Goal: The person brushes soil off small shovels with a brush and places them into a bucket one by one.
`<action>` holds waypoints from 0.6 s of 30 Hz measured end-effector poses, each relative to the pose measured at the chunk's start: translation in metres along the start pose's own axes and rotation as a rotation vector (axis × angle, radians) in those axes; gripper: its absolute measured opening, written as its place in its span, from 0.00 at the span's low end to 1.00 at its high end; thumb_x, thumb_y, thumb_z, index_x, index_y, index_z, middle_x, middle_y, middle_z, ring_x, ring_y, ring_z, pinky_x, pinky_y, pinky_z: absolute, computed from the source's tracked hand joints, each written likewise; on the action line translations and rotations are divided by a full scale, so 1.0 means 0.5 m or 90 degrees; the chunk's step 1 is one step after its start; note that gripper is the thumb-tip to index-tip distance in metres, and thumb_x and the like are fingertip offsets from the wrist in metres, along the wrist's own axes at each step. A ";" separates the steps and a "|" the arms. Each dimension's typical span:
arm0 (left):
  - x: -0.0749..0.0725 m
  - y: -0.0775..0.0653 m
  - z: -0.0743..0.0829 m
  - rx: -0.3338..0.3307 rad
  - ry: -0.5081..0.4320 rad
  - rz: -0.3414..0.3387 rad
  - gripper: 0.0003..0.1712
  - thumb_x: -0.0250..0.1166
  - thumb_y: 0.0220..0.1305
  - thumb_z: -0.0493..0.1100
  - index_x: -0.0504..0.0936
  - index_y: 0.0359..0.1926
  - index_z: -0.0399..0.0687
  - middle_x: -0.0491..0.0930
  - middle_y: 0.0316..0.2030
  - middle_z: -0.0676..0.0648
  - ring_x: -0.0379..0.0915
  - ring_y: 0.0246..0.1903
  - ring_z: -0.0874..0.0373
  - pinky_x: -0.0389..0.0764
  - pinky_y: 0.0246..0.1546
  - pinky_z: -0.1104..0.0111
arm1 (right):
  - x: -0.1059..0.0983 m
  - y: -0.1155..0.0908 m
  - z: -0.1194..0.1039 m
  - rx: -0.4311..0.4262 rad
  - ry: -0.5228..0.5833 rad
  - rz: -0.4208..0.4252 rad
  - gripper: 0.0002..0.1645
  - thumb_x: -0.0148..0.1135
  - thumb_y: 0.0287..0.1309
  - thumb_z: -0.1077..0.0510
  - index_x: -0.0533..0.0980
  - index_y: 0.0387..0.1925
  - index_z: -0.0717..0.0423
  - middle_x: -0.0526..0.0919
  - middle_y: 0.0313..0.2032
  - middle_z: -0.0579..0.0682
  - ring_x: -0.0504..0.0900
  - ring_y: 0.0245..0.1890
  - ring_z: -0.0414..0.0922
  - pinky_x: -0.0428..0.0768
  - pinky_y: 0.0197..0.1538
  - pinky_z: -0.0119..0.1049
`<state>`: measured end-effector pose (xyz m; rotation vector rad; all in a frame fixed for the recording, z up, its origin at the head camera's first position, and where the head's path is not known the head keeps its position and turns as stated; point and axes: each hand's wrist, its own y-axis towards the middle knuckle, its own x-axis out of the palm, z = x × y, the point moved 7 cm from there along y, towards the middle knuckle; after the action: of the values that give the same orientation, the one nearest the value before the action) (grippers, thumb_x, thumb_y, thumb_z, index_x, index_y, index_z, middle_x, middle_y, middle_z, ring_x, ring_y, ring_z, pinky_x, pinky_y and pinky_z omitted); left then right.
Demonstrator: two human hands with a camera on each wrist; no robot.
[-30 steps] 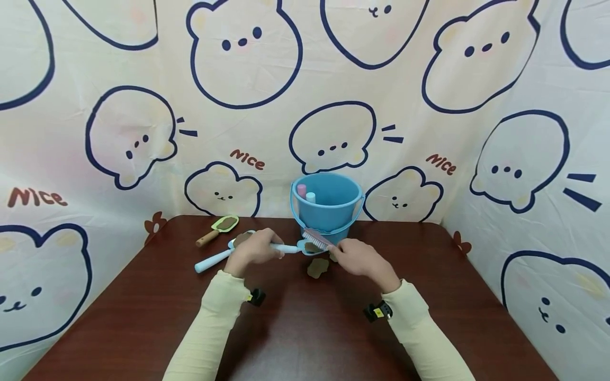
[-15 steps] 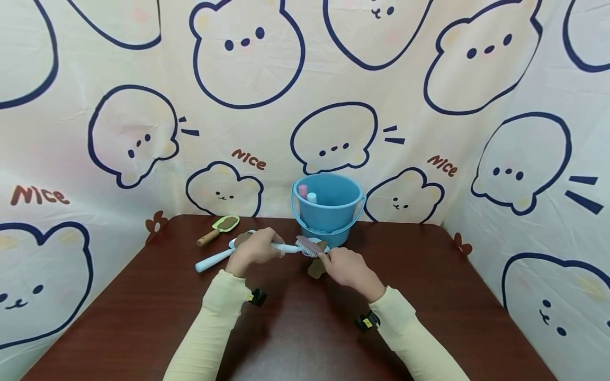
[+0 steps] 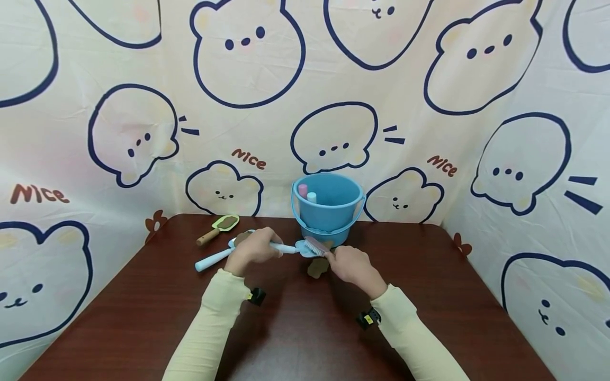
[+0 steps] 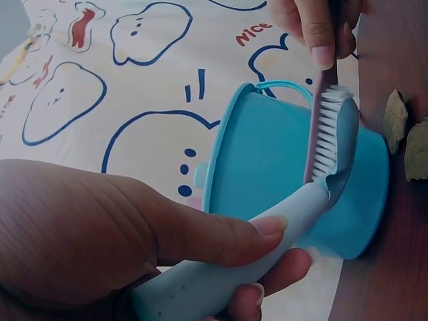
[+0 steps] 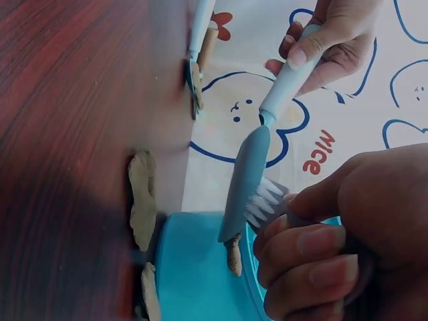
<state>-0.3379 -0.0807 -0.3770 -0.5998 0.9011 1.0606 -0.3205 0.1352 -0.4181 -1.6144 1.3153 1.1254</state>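
In the head view my left hand (image 3: pixel 254 248) grips the handle of a light blue toy shovel (image 5: pixel 249 174), its scoop in front of the bucket. My right hand (image 3: pixel 352 264) holds a mauve brush (image 3: pixel 315 246) with white bristles. In the left wrist view the bristles (image 4: pixel 328 134) press into the scoop. A small brown clump (image 5: pixel 234 255) shows at the scoop's tip; whether it touches the scoop I cannot tell. Flat brown, clay-like pieces (image 4: pixel 396 122) lie on the table below, one of them a larger piece (image 3: pixel 317 268) left of my right hand.
A blue bucket (image 3: pixel 329 211) stands at the back, with a pink and a pale blue handle end (image 3: pixel 312 197) inside. Left of it lie a green shovel (image 3: pixel 225 224) with a wooden handle and another light blue tool (image 3: pixel 213 261). Patterned cloth walls (image 3: pixel 267 132) border the table.
My right hand has carried the brush leftward across the scoop, then slightly back right. Brown material seen in the scoop earlier is now gone from its middle. The left hand stays almost still.
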 end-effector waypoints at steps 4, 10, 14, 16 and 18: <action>0.001 0.002 -0.003 -0.009 -0.001 -0.006 0.10 0.70 0.62 0.35 0.90 0.44 0.38 0.87 0.41 0.44 0.80 0.39 0.52 0.81 0.47 0.55 | -0.008 -0.001 0.008 0.010 -0.007 -0.004 0.26 0.49 0.77 0.46 0.74 0.23 0.54 0.71 0.19 0.50 0.72 0.19 0.46 0.68 0.21 0.37; 0.001 0.002 -0.005 -0.006 0.004 -0.016 0.10 0.70 0.63 0.36 0.90 0.45 0.39 0.88 0.41 0.45 0.80 0.39 0.53 0.81 0.48 0.55 | -0.017 -0.002 0.019 0.016 -0.015 -0.016 0.27 0.48 0.77 0.45 0.73 0.21 0.53 0.70 0.19 0.49 0.70 0.19 0.45 0.66 0.21 0.37; -0.004 -0.003 -0.009 -0.017 0.026 -0.013 0.10 0.71 0.63 0.37 0.90 0.45 0.42 0.88 0.40 0.47 0.79 0.38 0.53 0.81 0.47 0.55 | -0.028 -0.005 0.028 0.026 -0.031 -0.019 0.26 0.48 0.77 0.46 0.74 0.23 0.54 0.72 0.21 0.50 0.72 0.20 0.46 0.68 0.22 0.38; -0.008 -0.004 -0.011 -0.026 0.038 -0.010 0.10 0.71 0.63 0.38 0.91 0.45 0.44 0.88 0.40 0.48 0.79 0.39 0.54 0.80 0.47 0.55 | -0.033 -0.007 0.034 0.032 -0.033 -0.022 0.26 0.48 0.77 0.47 0.74 0.24 0.55 0.73 0.21 0.51 0.72 0.20 0.46 0.68 0.23 0.38; -0.011 -0.004 -0.012 -0.029 0.044 -0.008 0.09 0.71 0.63 0.39 0.91 0.44 0.45 0.88 0.41 0.49 0.79 0.39 0.54 0.80 0.47 0.54 | -0.037 -0.008 0.039 0.035 -0.029 -0.027 0.25 0.48 0.77 0.47 0.74 0.25 0.55 0.73 0.22 0.51 0.72 0.20 0.46 0.67 0.22 0.38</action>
<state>-0.3393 -0.0889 -0.3753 -0.6823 0.9338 1.0567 -0.3216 0.1599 -0.4068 -1.5603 1.2671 1.0850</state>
